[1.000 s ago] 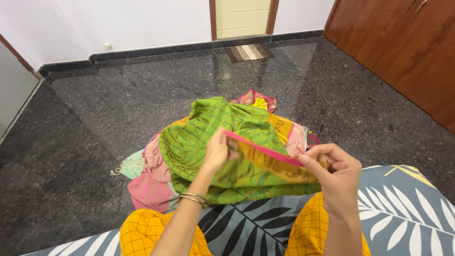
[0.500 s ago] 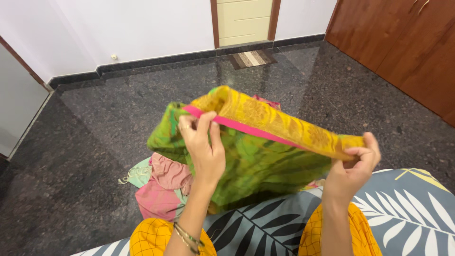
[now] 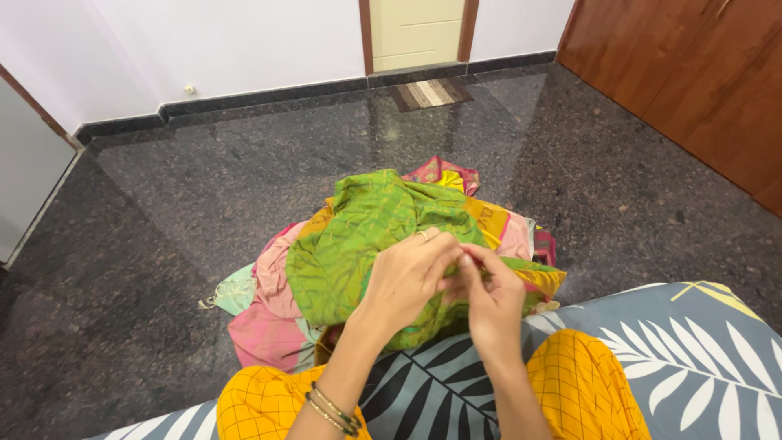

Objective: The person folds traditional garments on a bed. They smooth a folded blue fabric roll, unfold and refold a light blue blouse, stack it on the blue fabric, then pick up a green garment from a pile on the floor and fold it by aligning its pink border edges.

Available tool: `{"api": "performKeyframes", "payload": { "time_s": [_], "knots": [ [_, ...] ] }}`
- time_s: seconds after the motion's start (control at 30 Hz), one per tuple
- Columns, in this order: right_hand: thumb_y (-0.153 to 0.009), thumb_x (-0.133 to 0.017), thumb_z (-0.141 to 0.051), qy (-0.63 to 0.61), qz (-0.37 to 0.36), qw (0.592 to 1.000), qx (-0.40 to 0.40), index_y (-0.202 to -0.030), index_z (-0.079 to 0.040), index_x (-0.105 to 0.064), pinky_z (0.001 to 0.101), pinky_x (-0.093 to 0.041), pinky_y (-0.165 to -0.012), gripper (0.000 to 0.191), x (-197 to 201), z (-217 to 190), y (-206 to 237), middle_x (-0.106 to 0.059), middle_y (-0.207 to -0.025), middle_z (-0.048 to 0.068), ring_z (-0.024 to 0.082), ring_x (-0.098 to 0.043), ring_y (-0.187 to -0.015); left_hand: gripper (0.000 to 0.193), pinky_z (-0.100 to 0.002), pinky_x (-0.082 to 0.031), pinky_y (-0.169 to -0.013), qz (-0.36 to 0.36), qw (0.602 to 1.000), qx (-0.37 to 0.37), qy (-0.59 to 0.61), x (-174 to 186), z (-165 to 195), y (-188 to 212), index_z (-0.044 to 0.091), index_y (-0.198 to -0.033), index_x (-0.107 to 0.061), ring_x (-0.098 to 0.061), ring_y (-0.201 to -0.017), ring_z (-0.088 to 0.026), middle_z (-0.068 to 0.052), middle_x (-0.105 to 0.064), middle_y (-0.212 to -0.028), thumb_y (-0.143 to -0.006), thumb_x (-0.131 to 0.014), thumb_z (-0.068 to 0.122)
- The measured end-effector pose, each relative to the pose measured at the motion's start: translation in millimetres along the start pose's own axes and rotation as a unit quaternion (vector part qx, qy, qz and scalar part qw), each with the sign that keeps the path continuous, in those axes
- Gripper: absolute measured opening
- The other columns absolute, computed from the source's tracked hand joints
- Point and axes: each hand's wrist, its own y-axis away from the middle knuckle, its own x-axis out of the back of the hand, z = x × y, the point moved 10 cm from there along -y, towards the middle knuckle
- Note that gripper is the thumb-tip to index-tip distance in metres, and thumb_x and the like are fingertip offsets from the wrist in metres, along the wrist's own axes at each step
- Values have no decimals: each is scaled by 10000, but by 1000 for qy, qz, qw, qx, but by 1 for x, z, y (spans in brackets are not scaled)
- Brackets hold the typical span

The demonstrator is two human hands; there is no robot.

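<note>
A green patterned cloth [image 3: 358, 244] with a yellow and pink border lies draped over a heap of pink and yellow clothes [image 3: 261, 310] on the dark granite floor. My left hand [image 3: 407, 277] and my right hand [image 3: 489, 297] meet in front of me, fingertips together, pinching the cloth's edge between them. Bangles circle my left wrist. My knees in yellow checked fabric [image 3: 586, 383] show at the bottom.
I sit on a grey bed sheet with white leaf print [image 3: 700, 350]. A brown wooden wardrobe [image 3: 692, 73] stands at the right. A cream door and a striped mat [image 3: 428, 92] lie at the far wall.
My hands held the cloth's border stretched wide and raised; now they have come together low, and the cloth has dropped back onto the heap.
</note>
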Motion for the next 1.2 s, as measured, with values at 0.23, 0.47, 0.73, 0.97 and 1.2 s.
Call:
{"api": "performKeyframes", "payload": {
  "time_s": [0.23, 0.47, 0.73, 0.97, 1.2],
  "knots": [
    [-1039, -612, -110, 148, 15, 977, 152, -982, 19, -690, 210, -464, -693, 162, 25, -35, 5, -637, -838, -3, 61, -566, -761, 250, -448, -535, -824, -104, 994, -24, 30, -31, -22, 21, 54, -1130, -681, -661, -946, -340, -137, -691, -964, -895, -611, 105],
    [-1064, -587, -82, 99, 22, 976, 194, -968, 7, -657, 197, -450, -744, 148, 36, -59, 15, -625, -910, -22, 45, -539, -820, 515, -437, -554, -853, -285, 949, 129, -49, -93, -91, 46, 148, -1222, -732, -688, -1040, -309, -130, -745, -1073, -722, -637, 67],
    [-1060, -589, -106, 112, 119, 979, 122, -979, -1, -685, 233, -360, -543, 164, 77, -57, 11, -642, -868, -6, 79, -514, -678, 221, -497, -557, -843, -61, 938, 237, -246, -46, -131, 16, 103, -1078, -713, -675, -1094, -339, -130, -722, -1098, -882, -613, 128],
    [-1142, -536, -127, 82, 80, 963, 244, -1037, -25, -619, 184, -442, -775, 168, 54, -56, 13, -644, -1005, -19, 38, -546, -882, 680, -409, -283, -1228, 206, 909, 154, 327, -5, -124, -12, 75, -1588, -283, -356, -1511, -311, -135, -380, -1625, -929, -451, 68],
    [-1121, -522, -169, 73, 164, 977, 116, -1006, -43, -605, 210, -297, -550, 190, 86, -23, 3, -518, -805, -26, 51, -380, -633, 380, -406, -316, -1178, 236, 965, 90, 62, -9, -54, 51, 96, -1212, -509, -445, -1382, -277, -93, -604, -1399, -852, -391, 62]
  ]
}}
